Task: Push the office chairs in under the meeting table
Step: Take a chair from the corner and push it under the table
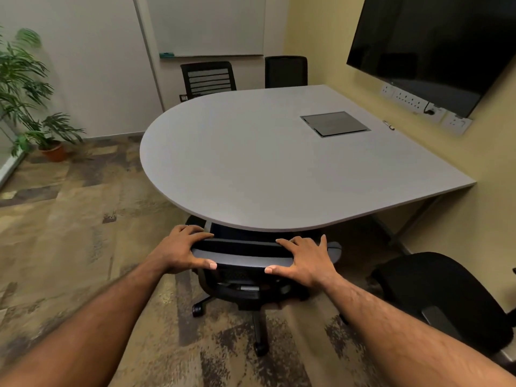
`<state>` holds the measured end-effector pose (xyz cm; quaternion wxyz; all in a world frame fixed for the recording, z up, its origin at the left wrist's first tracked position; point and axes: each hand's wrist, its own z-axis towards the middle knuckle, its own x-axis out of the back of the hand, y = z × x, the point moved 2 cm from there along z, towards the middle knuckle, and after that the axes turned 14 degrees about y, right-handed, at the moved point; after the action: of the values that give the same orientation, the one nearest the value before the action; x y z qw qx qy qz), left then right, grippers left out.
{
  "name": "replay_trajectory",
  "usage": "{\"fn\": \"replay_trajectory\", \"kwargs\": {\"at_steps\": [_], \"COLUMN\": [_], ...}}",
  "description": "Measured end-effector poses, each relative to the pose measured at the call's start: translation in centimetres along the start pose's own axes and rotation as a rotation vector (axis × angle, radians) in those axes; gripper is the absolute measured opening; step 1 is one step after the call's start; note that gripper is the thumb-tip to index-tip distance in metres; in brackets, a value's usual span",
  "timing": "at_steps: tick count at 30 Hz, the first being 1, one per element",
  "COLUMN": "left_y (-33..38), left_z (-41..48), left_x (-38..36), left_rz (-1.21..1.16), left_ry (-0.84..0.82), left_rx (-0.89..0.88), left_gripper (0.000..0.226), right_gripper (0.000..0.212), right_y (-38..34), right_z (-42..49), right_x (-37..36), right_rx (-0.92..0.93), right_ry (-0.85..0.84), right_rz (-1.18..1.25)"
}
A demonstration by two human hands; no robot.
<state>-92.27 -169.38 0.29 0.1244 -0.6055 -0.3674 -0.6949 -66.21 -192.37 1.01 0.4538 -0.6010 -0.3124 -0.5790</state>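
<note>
You have both hands on the top of the backrest of the near chair (245, 263), left hand (183, 248) at its left corner and right hand (303, 259) at its right corner. On each hand the fingers lie flat over the top edge and the thumb hooks under the rear edge, so the grip is a loose clamp, not a closed fist. The seat of this chair already sits beneath the rounded end of the table (251, 163), and the backrest stands just beside the table edge, so I judge this one nearly home, with only a short push left if any. Two far chairs (208, 79) and (286, 71) stand close against the opposite side and look pushed in, though their seats are hidden. The chair at your right (435, 297) sits apart from the table, turned away, and appears to be the one still to do. As for containers, the only ones in view are a clay pot (54, 152) holding a leafy plant (25, 88) by the left wall, and a closed lidded box (335, 124) sunk in the tabletop, whose contents you cannot see.
</note>
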Motion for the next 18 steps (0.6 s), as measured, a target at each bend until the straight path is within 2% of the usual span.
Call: {"fn": "replay_trajectory", "kwargs": {"at_steps": [8, 18], "left_y": [-4.1, -5.5], "left_z": [3.9, 7.8], "left_x": [2.7, 3.2], "left_rz": [-0.029, -0.132], "left_ry": [-0.045, -0.03], "left_rx": [0.025, 0.048], "left_gripper": [0.108, 0.104], "right_gripper": [0.116, 0.115], "right_y": [-3.5, -3.6], "right_z": [4.4, 8.6], "right_x": [-1.4, -1.5], "right_rx": [-0.067, -0.069], "right_ry": [0.033, 0.022], "right_rz": [0.038, 0.032]}}
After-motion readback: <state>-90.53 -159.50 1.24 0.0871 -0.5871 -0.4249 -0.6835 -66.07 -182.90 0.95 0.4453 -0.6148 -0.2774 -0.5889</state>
